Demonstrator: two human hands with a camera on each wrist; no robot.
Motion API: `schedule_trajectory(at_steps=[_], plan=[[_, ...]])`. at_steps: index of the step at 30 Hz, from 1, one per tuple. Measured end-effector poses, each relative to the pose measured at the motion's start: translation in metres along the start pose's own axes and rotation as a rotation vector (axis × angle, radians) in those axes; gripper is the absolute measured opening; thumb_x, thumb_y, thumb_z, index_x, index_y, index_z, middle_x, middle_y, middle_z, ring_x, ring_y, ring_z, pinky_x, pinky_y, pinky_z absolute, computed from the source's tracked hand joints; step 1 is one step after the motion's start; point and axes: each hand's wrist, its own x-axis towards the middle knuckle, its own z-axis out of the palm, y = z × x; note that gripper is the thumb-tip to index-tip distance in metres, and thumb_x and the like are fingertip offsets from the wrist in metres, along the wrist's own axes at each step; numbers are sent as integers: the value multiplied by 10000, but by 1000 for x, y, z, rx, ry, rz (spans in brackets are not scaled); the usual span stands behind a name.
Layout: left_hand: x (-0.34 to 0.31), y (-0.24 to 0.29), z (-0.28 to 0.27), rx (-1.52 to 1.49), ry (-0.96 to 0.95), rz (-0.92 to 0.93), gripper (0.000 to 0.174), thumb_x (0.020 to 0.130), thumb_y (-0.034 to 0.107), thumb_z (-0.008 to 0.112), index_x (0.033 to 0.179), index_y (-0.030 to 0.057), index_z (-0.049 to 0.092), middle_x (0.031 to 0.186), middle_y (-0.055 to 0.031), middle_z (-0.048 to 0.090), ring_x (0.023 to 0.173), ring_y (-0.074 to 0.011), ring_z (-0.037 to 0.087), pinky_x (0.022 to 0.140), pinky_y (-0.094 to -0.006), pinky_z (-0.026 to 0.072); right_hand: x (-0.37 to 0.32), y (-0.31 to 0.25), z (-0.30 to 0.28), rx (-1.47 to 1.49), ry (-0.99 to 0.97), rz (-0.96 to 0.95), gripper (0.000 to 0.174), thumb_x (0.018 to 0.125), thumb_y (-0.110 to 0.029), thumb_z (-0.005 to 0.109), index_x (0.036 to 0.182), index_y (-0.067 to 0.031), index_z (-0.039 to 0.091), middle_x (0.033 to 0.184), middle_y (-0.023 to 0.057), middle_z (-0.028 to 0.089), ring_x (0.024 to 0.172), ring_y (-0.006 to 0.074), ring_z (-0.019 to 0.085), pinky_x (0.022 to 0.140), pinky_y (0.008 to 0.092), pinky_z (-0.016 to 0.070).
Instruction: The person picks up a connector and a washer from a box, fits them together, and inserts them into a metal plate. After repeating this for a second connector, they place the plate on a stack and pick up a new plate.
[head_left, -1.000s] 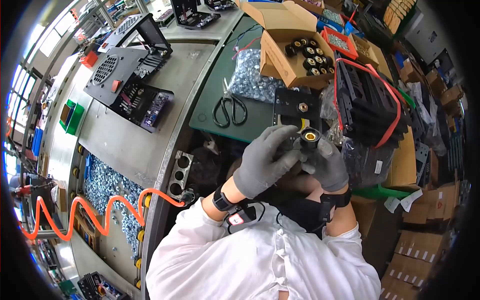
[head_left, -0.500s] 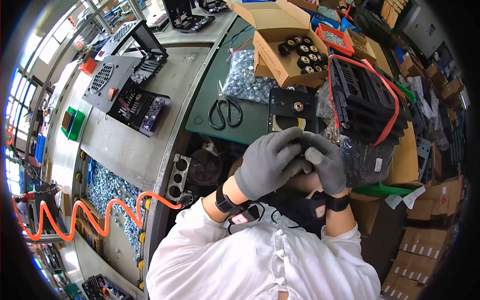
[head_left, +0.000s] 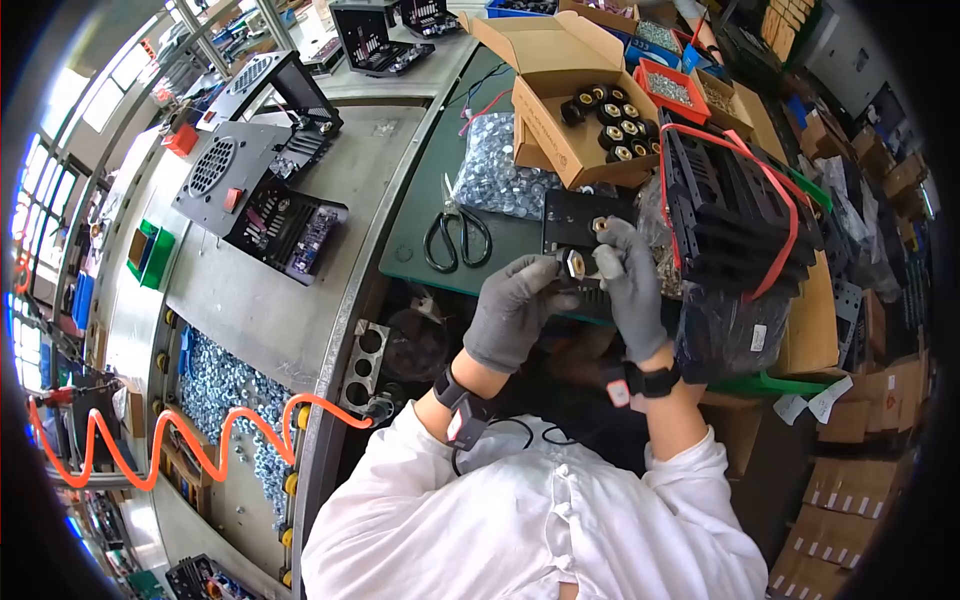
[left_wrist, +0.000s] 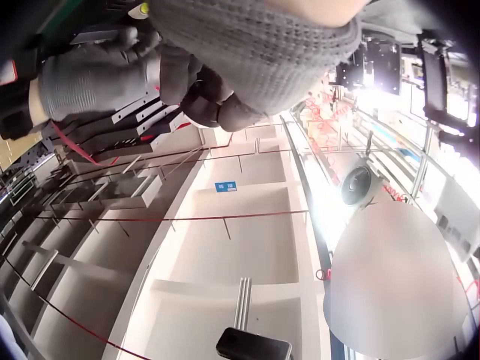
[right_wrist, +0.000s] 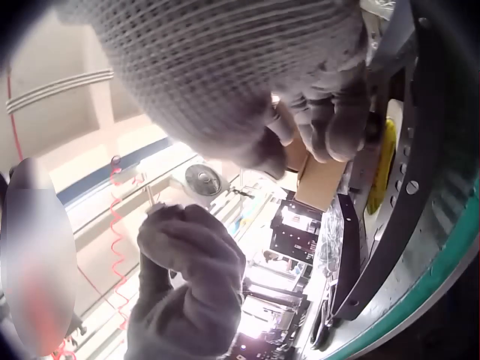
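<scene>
A black round part with a brass hex centre (head_left: 573, 264) is pinched in the fingertips of my gloved left hand (head_left: 508, 312). Just right of it, my gloved right hand (head_left: 634, 295) has bent fingers beside the brass nut (head_left: 599, 225) on the black panel (head_left: 566, 212); contact with the nut cannot be told. In the right wrist view, the thumb and fingers of my right hand (right_wrist: 240, 71) stand apart near the panel's yellow-marked area (right_wrist: 384, 169). The left wrist view shows my left hand (left_wrist: 259, 56) with dark, shadowed fingers.
An open carton (head_left: 548, 115) holds several black knobs. Left of it lie a bag of metal parts (head_left: 492, 170) and scissors (head_left: 458, 235) on the green mat (head_left: 415, 245). Black brackets tied with red straps (head_left: 735, 200) stand on the right. An orange coiled hose (head_left: 205, 455) crosses the lower left.
My hands, close together before, have separated. The left one moved slightly left with the black part; the right one moved up to the panel, its fingers beside the nut.
</scene>
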Motion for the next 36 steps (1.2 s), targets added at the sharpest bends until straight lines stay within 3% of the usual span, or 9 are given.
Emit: schedule_trajectory(at_steps=[4, 8, 12, 14, 17, 22, 27, 30, 36], plan=[[-1, -6, 9, -74, 5, -4, 315, 994, 220, 503, 1147, -44, 581, 1144, -137, 637, 1040, -239, 622, 915, -357, 515, -4, -57, 10, -91, -9, -284, 510, 852, -135, 698, 1331, -75, 536, 1135, 87, 577, 762, 120, 547, 701, 254, 483], [6, -5, -28, -310, -40, -6, 294, 1011, 219, 481, 1149, -21, 580, 1131, -121, 632, 1037, -236, 616, 848, -328, 542, 3, 32, -16, -63, 6, 108, 483, 821, -113, 718, 1275, -43, 567, 1144, 98, 589, 735, 131, 546, 727, 275, 503], [-3, -7, -16, -164, 32, -37, 290, 993, 219, 514, 1162, -7, 580, 1149, -107, 629, 999, -202, 625, 819, -300, 544, -7, -66, 11, -133, 5, -191, 447, 817, -77, 701, 1245, -35, 576, 1166, 98, 589, 755, 136, 545, 736, 262, 490], [2, -7, -11, -201, 11, -49, 285, 1006, 218, 503, 1154, -15, 577, 1140, -117, 629, 1014, -216, 626, 799, -302, 574, -3, -46, 10, -205, -24, -346, 449, 813, -71, 700, 1243, -29, 576, 1179, 95, 585, 752, 133, 538, 732, 262, 487], [6, -8, -37, -321, -32, -18, 286, 1012, 216, 489, 1172, -12, 556, 1158, -125, 615, 1010, -221, 627, 821, -300, 570, -2, 28, -9, -40, 49, -14, 374, 819, -57, 685, 1183, -31, 608, 1056, 62, 615, 753, 116, 538, 709, 264, 482], [5, -16, -26, -278, -52, -82, 297, 1024, 223, 466, 1173, -22, 541, 1160, -135, 604, 1027, -212, 606, 826, -284, 552, -12, -53, 12, -16, -4, -114, 306, 823, -146, 753, 1076, -29, 626, 928, 32, 606, 731, 99, 544, 684, 253, 470], [4, -9, -29, -255, -24, -56, 319, 1005, 259, 491, 1182, 6, 569, 1132, -79, 623, 955, -153, 610, 784, -263, 535, -11, 12, -8, 57, 74, 28, 239, 838, -97, 724, 1040, -19, 621, 907, 53, 629, 748, 103, 571, 701, 263, 488], [-4, -10, -14, -174, 58, -94, 319, 1004, 254, 495, 1186, 4, 575, 1123, -83, 628, 944, -152, 616, 788, -263, 533, -17, -40, 9, -12, -59, -100, 196, 867, -74, 684, 1045, -20, 619, 928, 46, 643, 771, 93, 601, 703, 256, 495], [-7, -8, -27, -183, -2, -139, 324, 1009, 231, 487, 1214, -10, 558, 1114, -84, 625, 978, -160, 625, 818, -281, 553, -21, -34, 12, 295, -165, 106, 246, 852, -113, 741, 1033, -10, 611, 937, 19, 660, 830, 50, 606, 694, 211, 514]])
